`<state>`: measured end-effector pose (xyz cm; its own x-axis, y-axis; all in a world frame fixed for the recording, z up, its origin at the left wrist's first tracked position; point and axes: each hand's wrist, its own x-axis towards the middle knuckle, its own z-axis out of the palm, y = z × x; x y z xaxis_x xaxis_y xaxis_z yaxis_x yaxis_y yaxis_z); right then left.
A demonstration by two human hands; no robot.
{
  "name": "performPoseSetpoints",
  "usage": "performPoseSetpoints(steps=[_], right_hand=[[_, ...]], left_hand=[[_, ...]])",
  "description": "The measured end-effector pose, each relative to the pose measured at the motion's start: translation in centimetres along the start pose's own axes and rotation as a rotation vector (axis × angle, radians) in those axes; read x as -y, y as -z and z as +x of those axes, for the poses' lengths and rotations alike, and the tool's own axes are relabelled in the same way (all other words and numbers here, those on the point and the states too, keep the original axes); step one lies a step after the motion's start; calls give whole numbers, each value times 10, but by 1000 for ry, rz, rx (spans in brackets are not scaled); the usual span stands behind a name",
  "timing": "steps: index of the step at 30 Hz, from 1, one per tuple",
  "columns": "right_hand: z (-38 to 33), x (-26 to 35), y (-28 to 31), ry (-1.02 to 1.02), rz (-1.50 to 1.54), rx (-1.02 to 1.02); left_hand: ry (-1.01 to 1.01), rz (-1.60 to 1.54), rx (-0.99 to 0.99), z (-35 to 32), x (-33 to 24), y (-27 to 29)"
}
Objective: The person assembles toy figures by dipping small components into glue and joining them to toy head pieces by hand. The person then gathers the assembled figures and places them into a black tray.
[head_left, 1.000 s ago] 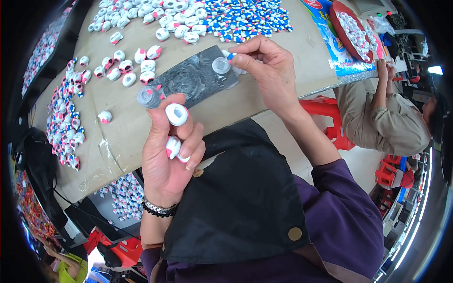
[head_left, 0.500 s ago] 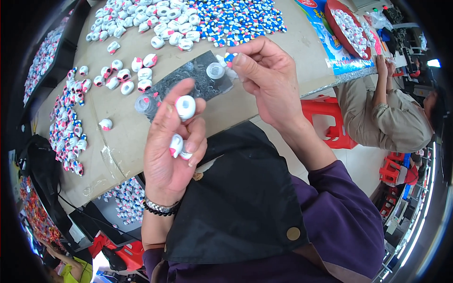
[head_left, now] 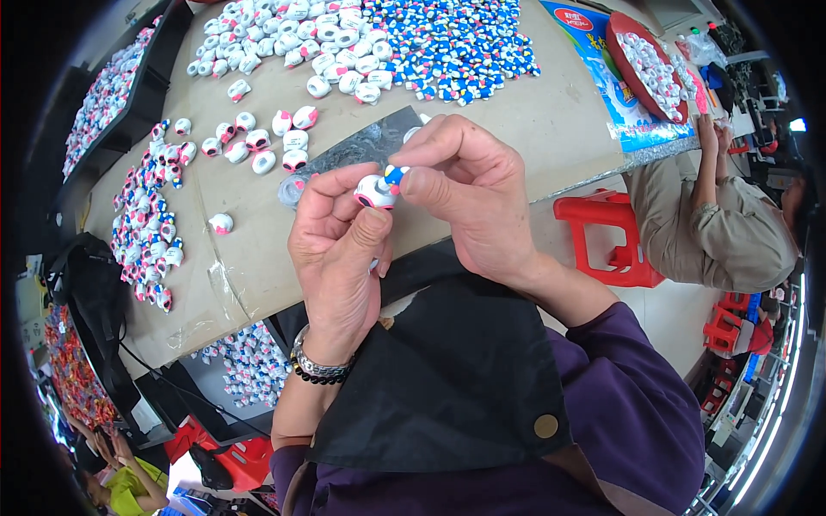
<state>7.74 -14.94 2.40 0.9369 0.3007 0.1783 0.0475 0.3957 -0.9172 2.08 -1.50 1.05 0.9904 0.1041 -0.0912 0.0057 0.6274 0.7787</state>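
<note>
A small white toy head with pink parts (head_left: 372, 191) is pinched between the thumb and fingers of my left hand (head_left: 334, 245). Against it, the thumb and forefinger of my right hand (head_left: 483, 202) hold a tiny blue toy body (head_left: 395, 179); the two pieces touch. Something white shows lower in my left palm, mostly covered by the fingers. Behind my hands lies a dark slab (head_left: 361, 142), partly hidden, with a clear round cup (head_left: 292, 190) at its left end.
White toy heads (head_left: 284, 39) and blue bodies (head_left: 465, 47) are heaped at the back of the table. Joined figures (head_left: 151, 228) lie at the left. A red tray (head_left: 613, 39) holds more white pieces. At the right, a person sits near a red stool (head_left: 602, 206).
My hands have come together. My left hand now pinches the white head upright, and my right hand has brought the blue body down and left against it. The view has shifted slightly.
</note>
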Motion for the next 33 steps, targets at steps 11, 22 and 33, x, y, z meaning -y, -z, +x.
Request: performPoseSetpoints(steps=[11, 22, 33], right_hand=[[-13, -10, -3, 14, 41, 81], [27, 19, 44, 270, -759, -28], [52, -5, 116, 244, -1455, -68]], left_hand=[[-398, 577, -63, -11, 1, 9], [-436, 526, -330, -38, -32, 55], [-644, 907, -901, -39, -87, 200]])
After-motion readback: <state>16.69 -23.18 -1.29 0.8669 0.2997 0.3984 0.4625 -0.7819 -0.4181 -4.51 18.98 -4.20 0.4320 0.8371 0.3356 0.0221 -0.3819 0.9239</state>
